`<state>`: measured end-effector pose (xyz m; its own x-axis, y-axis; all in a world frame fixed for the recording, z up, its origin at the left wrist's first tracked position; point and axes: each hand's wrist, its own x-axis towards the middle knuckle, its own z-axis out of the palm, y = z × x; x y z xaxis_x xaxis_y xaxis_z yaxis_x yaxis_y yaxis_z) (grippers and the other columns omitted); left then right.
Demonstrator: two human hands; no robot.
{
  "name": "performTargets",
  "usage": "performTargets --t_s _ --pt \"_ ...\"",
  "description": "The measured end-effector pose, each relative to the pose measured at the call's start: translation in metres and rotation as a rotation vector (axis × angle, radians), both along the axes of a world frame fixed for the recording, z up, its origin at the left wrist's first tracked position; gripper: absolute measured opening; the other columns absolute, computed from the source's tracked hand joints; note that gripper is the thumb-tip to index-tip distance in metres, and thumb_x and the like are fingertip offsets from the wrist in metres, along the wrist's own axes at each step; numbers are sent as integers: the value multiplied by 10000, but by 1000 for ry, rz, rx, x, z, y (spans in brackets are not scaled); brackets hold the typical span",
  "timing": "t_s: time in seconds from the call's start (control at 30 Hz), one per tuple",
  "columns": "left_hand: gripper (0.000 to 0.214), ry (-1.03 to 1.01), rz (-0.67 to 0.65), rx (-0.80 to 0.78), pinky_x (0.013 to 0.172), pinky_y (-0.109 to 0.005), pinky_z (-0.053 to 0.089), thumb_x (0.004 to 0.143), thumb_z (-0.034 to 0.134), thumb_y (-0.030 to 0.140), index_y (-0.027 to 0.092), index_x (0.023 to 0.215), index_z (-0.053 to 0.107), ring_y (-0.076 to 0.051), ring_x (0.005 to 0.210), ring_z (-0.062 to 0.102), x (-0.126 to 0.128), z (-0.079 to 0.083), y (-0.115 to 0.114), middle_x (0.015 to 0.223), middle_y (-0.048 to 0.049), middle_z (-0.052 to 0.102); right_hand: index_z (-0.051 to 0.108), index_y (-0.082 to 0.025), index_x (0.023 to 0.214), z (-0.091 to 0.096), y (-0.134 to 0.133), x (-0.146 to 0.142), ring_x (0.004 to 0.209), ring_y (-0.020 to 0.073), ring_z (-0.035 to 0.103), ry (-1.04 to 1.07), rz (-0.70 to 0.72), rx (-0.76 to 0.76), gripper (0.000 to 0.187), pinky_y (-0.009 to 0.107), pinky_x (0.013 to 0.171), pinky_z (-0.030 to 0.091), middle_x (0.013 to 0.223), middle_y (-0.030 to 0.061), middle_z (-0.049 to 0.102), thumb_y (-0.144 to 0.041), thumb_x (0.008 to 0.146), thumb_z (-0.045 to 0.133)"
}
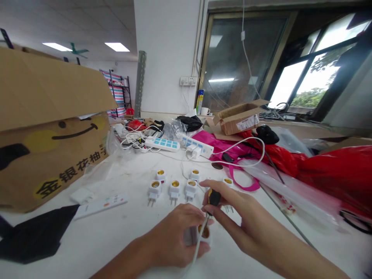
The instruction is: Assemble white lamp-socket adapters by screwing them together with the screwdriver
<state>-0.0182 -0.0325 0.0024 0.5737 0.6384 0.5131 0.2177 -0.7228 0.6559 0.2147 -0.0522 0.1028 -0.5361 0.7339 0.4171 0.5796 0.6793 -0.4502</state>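
Note:
Near the table's front, my left hand [177,234] is closed around a white plug-in lamp socket [205,239] whose brass-coloured opening faces up. My right hand [238,209] grips a screwdriver with a black and yellow handle [214,197]. The screwdriver's shaft points down into the socket's opening. A pale cord [197,248] runs in front of the socket and past my left fingers. Beyond my hands stand several more lamp sockets, among them one socket [174,187] with its prongs toward me and another socket [228,181] partly hidden by my right hand.
White power strips [162,143] lie behind the sockets amid tangled cables. A large cardboard box [58,162] stands at left, with a black sheet [37,234] before it. Pink fabric [215,145], a small open carton [238,118] and red plastic bags [334,170] fill the right side.

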Motion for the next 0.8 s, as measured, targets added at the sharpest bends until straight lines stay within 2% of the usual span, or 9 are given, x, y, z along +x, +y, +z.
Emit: performTargets --t_s 0.1,0.2,0.27,0.43,0.67,0.8 --pt "331 0 -21 -27 1161 -377 527 849 871 258 205 1167 795 -280 1225 742 -1 2 -1 1235 -106 829 506 -344 1562 7 -2 -1 1074 258 742 -35 -13 -102 417 392 947 595 1209 61 766 -320 1148 548" --pt "258 -7 -43 -15 1158 -376 515 862 871 249 210 1109 807 -275 1215 745 -1 3 -1 1188 -89 840 509 -370 1566 13 -4 -2 1079 269 723 -62 -29 -155 405 413 951 569 1200 54 761 -372 1161 527" --pt "273 -20 -50 1 1148 -385 520 865 879 252 212 1127 816 -280 1208 750 -1 2 0 1189 -92 843 492 -392 1580 15 -6 -2 1113 276 718 -86 -43 -171 418 433 975 560 1230 51 758 -393 1163 522" --pt "511 21 -32 24 1152 -453 531 904 864 304 215 1397 766 -316 1239 741 -1 -6 2 1281 -122 825 452 -401 1595 18 -12 1 1264 297 691 -131 -78 -182 438 492 1079 543 1373 74 727 -413 1157 464" --pt "527 54 -9 19 1196 -460 510 942 841 357 217 1441 746 -319 1269 737 -2 -13 2 1338 -117 815 434 -378 1598 28 -20 0 1316 287 675 -165 -81 -211 446 465 1085 556 1381 76 720 -413 1154 413" --pt "545 65 1 3 1201 -448 508 944 838 374 241 1463 733 -312 1277 736 -2 -15 2 1363 -105 807 445 -360 1589 27 -21 3 1348 298 660 -165 -77 -206 445 483 1107 544 1394 89 714 -410 1148 411"
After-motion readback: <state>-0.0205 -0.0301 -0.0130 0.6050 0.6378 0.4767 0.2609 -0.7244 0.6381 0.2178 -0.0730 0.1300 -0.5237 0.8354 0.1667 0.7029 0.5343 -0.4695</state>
